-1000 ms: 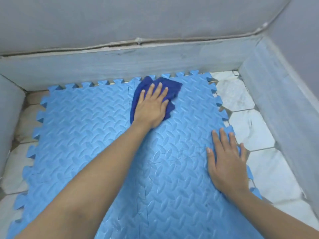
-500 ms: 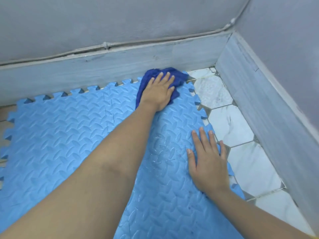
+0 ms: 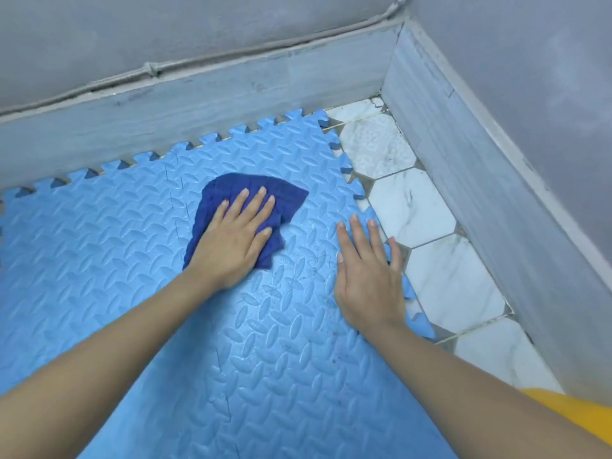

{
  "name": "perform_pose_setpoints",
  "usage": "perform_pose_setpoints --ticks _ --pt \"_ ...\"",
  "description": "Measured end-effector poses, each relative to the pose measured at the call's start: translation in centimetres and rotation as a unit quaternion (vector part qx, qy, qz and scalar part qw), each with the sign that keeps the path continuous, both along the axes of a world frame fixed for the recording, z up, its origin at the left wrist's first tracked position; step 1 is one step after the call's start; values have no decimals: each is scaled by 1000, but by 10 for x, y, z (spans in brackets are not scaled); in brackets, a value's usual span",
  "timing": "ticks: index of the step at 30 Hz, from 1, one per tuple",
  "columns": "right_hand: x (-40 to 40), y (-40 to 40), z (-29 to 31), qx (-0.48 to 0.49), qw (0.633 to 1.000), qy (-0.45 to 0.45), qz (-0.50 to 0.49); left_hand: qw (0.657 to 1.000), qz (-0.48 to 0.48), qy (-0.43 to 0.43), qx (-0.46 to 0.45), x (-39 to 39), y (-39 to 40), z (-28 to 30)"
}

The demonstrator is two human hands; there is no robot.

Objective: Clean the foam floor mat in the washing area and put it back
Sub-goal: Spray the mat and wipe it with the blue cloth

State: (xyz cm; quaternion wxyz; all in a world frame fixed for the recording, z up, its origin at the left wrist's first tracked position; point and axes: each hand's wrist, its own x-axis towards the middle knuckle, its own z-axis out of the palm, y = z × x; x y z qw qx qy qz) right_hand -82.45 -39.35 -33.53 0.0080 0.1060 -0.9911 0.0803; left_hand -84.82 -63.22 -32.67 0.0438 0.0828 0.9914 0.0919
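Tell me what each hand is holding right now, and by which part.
Neither hand grips anything. The left hand presses flat on the middle of the dark blue cloth; the right hand lies flat on the foam mat near its toothed right edge.

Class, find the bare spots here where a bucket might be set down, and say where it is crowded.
Free: the tile strip between the foam mat edge and the right skirting; also the mat's left stretch. Crowded: the mat's right-centre, where the left hand presses the cloth and the right hand lies flat.
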Motion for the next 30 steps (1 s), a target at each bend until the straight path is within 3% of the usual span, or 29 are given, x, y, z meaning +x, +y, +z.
perform_pose_setpoints --ticks 3,5,8,11,13,15,17,19,22,25,27,30 --pt "-1 -2 -1 -5 1000 -6 3 998 62 -12 -4 -65 21 -5" --pt "-1 -1 2 -17 1000 -14 2 998 64 -28 -4 -53 33 -3" --pt "2 2 6 -37 999 -32 7 998 -30 -48 -2 22 29 4" --pt "2 9 16 -147 985 -81 24 990 -129 -48 -29 128 14 9" --pt "11 26 23 -202 975 -89 20 986 -151 -44 -54 184 13 15" --pt "48 52 22 -189 980 -52 -39 987 -145 -44 -62 201 18 13" --pt "108 75 16 -148 983 -15 -108 990 -126 -45 -46 186 40 12" --pt "160 86 6 -84 990 -4 -117 990 -141 -17 -23 147 73 7" --pt "172 94 -6 -44 994 -11 -101 992 -123 -8 -14 58 117 0" --pt "166 93 -4 -27 994 -11 -104 1000 -14 -19 2 -19 142 0" --pt "168 93 -4 -17 994 -12 -110 1000 -6 -21 3 -25 150 -1" --pt "168 93 -2 1 993 -13 -114 993 -120 -11 -7 41 139 3"
